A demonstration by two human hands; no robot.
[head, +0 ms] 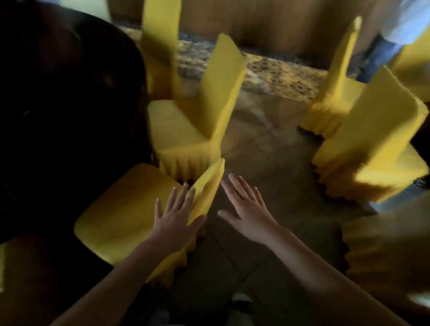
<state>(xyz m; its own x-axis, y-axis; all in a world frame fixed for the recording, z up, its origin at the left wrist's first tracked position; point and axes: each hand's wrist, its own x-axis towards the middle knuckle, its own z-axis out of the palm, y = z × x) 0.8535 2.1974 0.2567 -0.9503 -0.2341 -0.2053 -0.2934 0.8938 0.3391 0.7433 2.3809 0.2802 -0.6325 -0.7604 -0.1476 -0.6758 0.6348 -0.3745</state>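
Fingers (180, 198) of left hand (173, 223) lie straight on yellow chair back (208, 185); right hand (250, 213) spread, empty.

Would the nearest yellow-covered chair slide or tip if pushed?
Likely slides: the chair stands on smooth tile floor. A push high on the backrest, where the left hand rests, might tip it. Pleated cover looks floppy.

Yellow chair covers (120, 207), brown tile floor (273, 146)

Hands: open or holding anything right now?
Left hand: open, fingers straight against the chair back.
Right hand: open, holding nothing.
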